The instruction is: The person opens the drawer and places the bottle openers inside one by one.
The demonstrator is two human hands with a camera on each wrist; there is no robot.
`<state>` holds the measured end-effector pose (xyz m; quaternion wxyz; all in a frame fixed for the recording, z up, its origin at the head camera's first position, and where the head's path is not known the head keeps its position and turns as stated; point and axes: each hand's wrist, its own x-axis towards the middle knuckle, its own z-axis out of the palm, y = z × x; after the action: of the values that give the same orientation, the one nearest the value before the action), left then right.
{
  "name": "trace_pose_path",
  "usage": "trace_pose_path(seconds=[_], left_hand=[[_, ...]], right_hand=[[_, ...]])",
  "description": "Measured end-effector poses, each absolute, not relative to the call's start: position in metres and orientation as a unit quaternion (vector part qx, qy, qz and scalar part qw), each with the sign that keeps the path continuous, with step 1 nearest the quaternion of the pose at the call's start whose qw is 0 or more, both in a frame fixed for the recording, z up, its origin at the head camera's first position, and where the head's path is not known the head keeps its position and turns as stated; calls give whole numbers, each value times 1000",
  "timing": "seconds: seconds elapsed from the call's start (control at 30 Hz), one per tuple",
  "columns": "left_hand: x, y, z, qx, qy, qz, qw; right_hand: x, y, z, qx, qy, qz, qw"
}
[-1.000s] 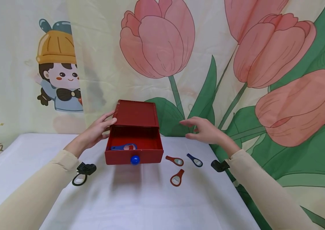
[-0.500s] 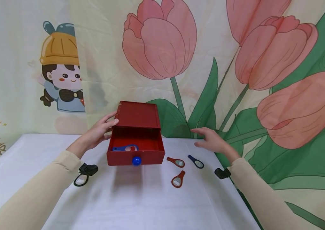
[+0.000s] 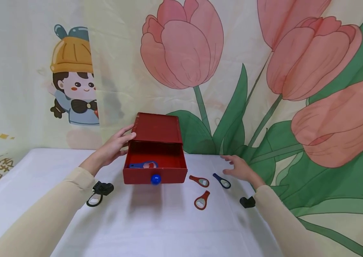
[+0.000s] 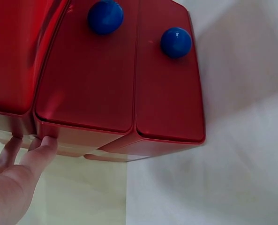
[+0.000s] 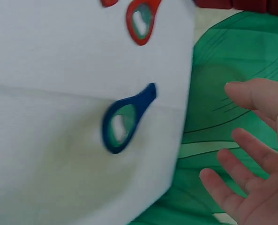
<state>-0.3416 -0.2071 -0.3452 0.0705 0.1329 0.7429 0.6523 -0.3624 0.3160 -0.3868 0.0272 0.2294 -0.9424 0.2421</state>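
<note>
Far back, both hands have fingers apart: left hand [image 3: 112, 148] touching a shiny red box's [image 3: 157, 128] left side, right hand [image 3: 240, 169] near a flat blue round-ended tool [image 3: 222, 181]. Only left wrist view shows lower blue knobs [image 4: 176, 43].

In the head view, soft, fairly bright light is falling seemingly from above. The open red drawer with a shiny front [image 3: 141, 176] is casting a blurred grey shadow onto the white cloth-covered table [image 3: 168, 235], while its deep interior is darkening. The long beige fabric sleeves [image 3: 40, 214] are appearing stretched toward the lower corners. The left wrist view is looking dimmer; glossy blue ball-shaped knobs [image 4: 176, 42] are catching tiny white glints. In the dull right wrist view, the dark blue teardrop-framed lens with a handle [image 5: 138, 102] is showing blurred edges.
</note>
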Motion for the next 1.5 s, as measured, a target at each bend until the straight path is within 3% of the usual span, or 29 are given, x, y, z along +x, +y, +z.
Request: trace_pose_path(seconds=[0.43,0.87,1.5], left_hand=[[-343,-210,-345,128,738,659,69],[-342,-210,-346,129,738,658,69],[-342,-207,-346,133,740,656,72]], right_hand=[[-372,326,-435,235,-940,246,14],[-374,315,-459,166,-958,231,-20],[-366,305,-457,122,-971,202,-39]])
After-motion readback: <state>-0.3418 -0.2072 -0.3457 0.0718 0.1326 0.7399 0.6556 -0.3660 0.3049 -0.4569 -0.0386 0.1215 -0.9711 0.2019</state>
